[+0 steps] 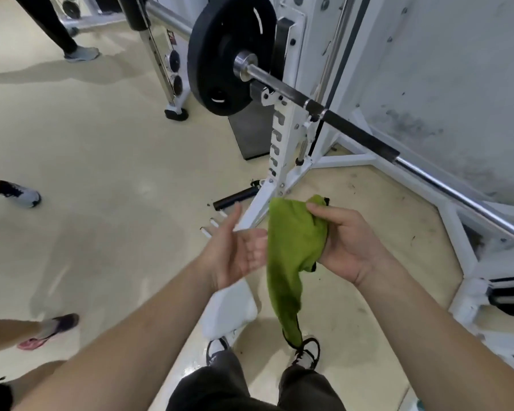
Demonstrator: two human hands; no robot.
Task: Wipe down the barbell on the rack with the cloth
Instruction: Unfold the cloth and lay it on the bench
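- Near the bottom centre of the view, the right hand (343, 247) grips a green cloth (294, 250), thumb across the top and fingers curled round a bunched fold; the rest of the cloth hangs loose towards the person's shoes.
- Just left of the cloth, the left hand (235, 250) is empty, palm turned towards it, fingers slightly curled and apart; it is blurred, and whether its fingertips touch the fabric cannot be told.
- Farther off and to the right, the barbell (359, 134) rests on the white rack (282, 143), running from the black weight plate (229, 54) at the far left down towards the near right edge. The cloth is well apart from it.
- By appearances, the wipe itself has not begun; the step in hand looks like gathering the cloth into a usable pad.
- To do it well, the person would probably fold the hanging tail up into the palm, so nothing dangles to snag on the rack's hooks.
- A wrap right round the shaft, rather than a dab on top, should clean the underside too.
- The dark grip section (362, 136) will likely drag more than the bright steel beyond it, so firmer pressure there seems wise.
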